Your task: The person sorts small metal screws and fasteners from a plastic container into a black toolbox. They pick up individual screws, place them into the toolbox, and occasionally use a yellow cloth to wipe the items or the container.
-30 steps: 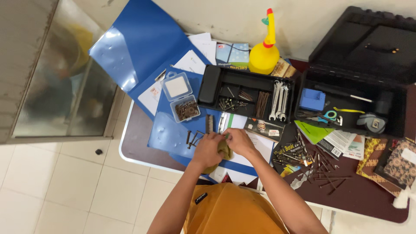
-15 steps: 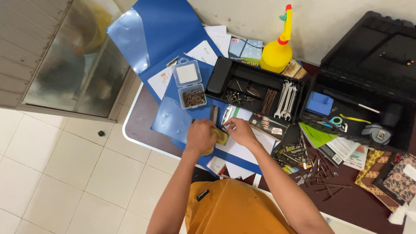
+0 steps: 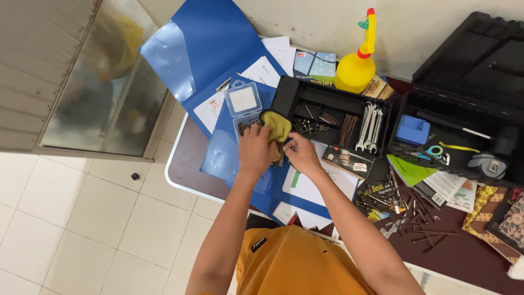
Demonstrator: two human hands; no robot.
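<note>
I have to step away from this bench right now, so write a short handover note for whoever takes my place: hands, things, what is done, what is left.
Left hand: fingers closed on a yellow cloth, held over the blue folder.
Right hand: fingers pinched on a small dark metal piece at the cloth's edge; too small to tell what kind.
Nearby: small clear box open, left of the cloth; black tray holding nails and spanners just beyond the hands; loose nails scattered on the table to the right.
Done: cannot tell how many pieces are wiped.
Left: probably the loose nails.
</note>
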